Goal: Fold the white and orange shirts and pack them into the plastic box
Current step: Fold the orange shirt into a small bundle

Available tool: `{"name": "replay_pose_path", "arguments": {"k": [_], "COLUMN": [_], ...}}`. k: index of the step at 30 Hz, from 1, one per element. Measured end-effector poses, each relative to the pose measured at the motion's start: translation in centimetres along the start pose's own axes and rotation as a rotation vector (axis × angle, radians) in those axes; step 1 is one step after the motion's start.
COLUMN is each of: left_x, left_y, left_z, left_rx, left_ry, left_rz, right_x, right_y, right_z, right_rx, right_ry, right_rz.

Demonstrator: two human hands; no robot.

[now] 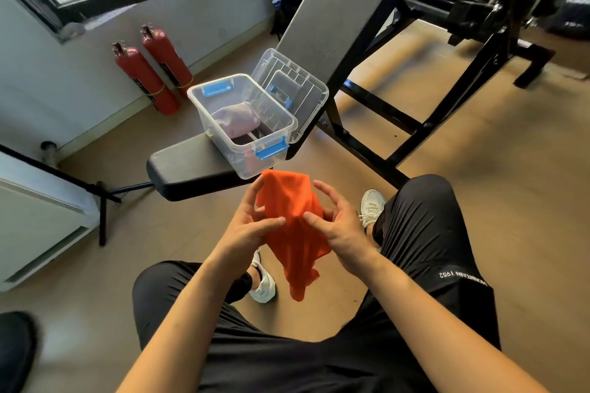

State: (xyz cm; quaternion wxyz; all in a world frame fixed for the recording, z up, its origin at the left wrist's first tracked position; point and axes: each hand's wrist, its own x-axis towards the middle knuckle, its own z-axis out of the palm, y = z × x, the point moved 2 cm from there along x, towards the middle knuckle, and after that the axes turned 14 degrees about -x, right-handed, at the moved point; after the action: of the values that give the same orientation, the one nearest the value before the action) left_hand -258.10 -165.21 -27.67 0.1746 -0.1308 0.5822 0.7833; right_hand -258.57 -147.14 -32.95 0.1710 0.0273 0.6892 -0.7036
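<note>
I see both hands up in front of me, between my knees, working one garment. The orange shirt (292,226) is bunched between them, its lower end hanging loose toward the floor. My left hand (247,226) pinches the cloth from the left, thumb on top and fingers curled under the fabric. My right hand (340,226) grips the right side, thumb pressed on the cloth, the other fingers spread and partly lifted off it. Both hands are closed on the shirt.

The plastic box (245,124) sits just beyond the shirt on the padded seat of a black bench (188,169), clear walls, blue latches. Its lid (297,92) stands open, leaning back against the inclined backrest. Inside the box lies a pale bundle, the white shirt (234,121); through the plastic it reads faintly pinkish, and I cannot tell how neatly it is folded.

Two red fire extinguishers (153,73) lean at the wall, well apart from the box
</note>
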Motion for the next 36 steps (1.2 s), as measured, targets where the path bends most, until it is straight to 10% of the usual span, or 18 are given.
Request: {"name": "replay_pose_path", "arguments": {"k": [22, 36], "left_x": [2.9, 2.8], "left_y": [4.1, 5.4], "left_z": [-0.1, -1.6], "left_rx": [0.976, 0.635], "left_ry": [0.189, 0.264], "left_rz": [0.194, 0.116], "right_x": [6.5, 6.8], "right_y": [-8.8, -10.4], "right_z": [-1.9, -1.0], "right_rx": [-1.234, -0.708], "right_ry": [-0.308, -0.275], "right_rz": [-0.277, -0.016]}}
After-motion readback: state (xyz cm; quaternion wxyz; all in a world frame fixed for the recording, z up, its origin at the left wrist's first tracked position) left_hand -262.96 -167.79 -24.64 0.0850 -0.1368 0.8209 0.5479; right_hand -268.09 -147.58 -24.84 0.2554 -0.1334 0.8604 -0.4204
